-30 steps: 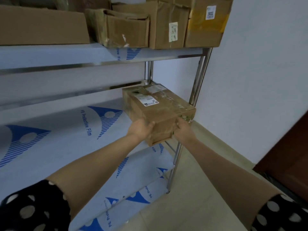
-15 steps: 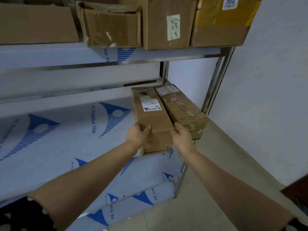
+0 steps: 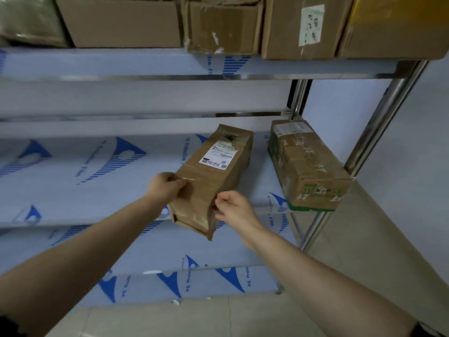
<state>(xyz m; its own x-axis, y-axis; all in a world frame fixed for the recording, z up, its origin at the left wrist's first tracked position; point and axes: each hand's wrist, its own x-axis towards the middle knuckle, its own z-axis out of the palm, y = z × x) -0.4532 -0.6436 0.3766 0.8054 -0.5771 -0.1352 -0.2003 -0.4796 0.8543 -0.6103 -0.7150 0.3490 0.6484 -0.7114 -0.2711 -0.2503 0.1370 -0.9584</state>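
Note:
A long brown cardboard box with a white shipping label (image 3: 213, 171) lies on the middle shelf (image 3: 92, 190), angled, its near end sticking out past the shelf's front edge. My left hand (image 3: 165, 188) grips the box's near left top edge. My right hand (image 3: 235, 207) has curled fingers against the box's near right side. A second brown box with green print (image 3: 306, 166) sits apart from it at the right end of the same shelf.
The steel rack is covered in blue-printed protective film. Several cardboard boxes (image 3: 126, 20) fill the upper shelf. A steel post (image 3: 384, 113) stands at the right corner. Two lower shelves (image 3: 145, 246) and a tiled floor (image 3: 218, 317) lie below.
The two boxes were held together side by side; now the green-printed box rests alone at the right and the labelled box has been pulled left and toward me, away from it.

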